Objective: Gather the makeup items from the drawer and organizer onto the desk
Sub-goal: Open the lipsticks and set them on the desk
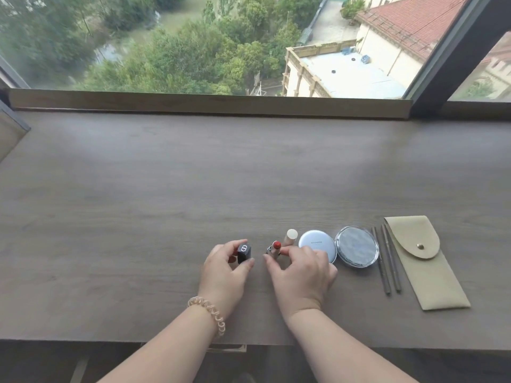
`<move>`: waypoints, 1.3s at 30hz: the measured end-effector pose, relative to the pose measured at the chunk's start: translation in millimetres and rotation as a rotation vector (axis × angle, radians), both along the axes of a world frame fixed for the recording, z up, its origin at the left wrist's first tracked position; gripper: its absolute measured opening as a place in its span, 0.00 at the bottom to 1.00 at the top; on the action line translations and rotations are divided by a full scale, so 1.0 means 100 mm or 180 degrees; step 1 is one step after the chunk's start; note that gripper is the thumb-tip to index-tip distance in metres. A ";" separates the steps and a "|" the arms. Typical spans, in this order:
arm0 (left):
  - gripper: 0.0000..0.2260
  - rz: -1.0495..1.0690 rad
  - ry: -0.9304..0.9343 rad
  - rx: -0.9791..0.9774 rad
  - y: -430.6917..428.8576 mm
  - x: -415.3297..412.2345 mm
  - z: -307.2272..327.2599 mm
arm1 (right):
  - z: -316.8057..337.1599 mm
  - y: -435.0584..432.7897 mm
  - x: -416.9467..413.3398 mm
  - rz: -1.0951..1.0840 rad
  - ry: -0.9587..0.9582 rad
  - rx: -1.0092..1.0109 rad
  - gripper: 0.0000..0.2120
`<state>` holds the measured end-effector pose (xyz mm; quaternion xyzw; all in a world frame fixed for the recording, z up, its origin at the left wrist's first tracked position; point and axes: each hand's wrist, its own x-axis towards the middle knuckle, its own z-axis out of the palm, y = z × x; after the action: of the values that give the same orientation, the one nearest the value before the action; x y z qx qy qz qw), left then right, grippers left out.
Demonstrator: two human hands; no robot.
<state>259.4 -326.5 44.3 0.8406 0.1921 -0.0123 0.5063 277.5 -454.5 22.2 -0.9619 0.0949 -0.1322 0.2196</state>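
Lipstick (274, 247), its red bullet bared, sits pinched in the right hand (301, 272) fingertips just above the desk (138, 217); the left hand (224, 268) is curled tight round its black cap (244, 253); two round compacts (318, 244) lie just right.

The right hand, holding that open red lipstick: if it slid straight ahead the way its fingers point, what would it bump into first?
Probably the cream tube standing just beyond the right hand and its lipstick. Depth is hard to judge.

Red lipstick (276, 246), black cap (244, 253)
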 end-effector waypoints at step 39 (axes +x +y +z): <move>0.10 0.0449 -0.0926 0.0038 -0.33 0.06 0.89 | 0.80 -0.75 0.32 0.1382 -0.0660 0.0157 0.10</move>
<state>265.7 -359.8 133.0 0.8209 0.1754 0.1462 0.5234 309.1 -529.7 102.6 -0.9354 -0.1339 -0.1777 0.2749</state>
